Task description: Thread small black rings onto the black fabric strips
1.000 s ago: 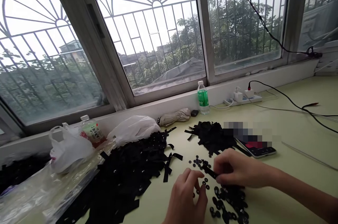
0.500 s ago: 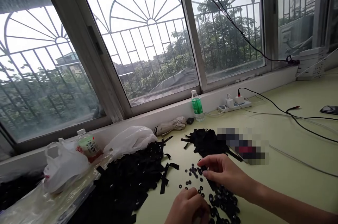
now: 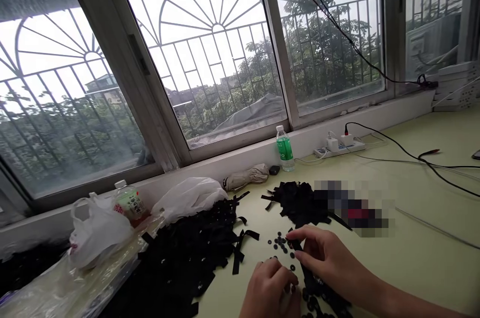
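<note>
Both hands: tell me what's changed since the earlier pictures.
The right hand has moved left, nearer the loose black discs, and still holds a black strip, which now slants back toward the person. The left hand has drawn back slightly, its fingers curled in; whether it holds anything is unclear. The large black pile and green-labelled bottle stayed put.
</note>
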A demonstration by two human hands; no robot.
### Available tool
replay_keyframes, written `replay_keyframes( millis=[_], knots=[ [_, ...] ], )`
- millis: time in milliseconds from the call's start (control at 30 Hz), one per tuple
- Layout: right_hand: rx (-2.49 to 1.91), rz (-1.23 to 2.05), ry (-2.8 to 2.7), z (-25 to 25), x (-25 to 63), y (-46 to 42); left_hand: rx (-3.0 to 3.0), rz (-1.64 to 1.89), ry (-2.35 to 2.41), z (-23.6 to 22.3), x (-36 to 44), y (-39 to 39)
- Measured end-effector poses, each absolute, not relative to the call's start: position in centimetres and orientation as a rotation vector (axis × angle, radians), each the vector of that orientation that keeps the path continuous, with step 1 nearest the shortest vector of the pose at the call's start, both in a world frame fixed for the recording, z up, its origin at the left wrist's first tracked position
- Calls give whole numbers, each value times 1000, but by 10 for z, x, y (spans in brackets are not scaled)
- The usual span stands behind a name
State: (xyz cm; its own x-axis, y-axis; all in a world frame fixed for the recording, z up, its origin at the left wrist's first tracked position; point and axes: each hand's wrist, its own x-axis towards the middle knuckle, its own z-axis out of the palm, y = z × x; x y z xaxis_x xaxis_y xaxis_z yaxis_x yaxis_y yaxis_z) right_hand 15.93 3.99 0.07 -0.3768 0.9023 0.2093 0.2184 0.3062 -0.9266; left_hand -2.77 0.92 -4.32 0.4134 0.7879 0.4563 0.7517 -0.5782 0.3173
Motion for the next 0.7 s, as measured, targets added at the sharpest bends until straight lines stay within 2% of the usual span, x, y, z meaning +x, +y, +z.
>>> replay_keyframes(
  millis=[400, 700],
  knots=[
    [-1029, 1093, -1753, -4, 155, 41, 2513, 846, 1551, -36, -22, 5],
    [-1031, 1078, -1801, -5, 149, 37, 2656, 969, 1495, -32, -17, -1]
  ],
)
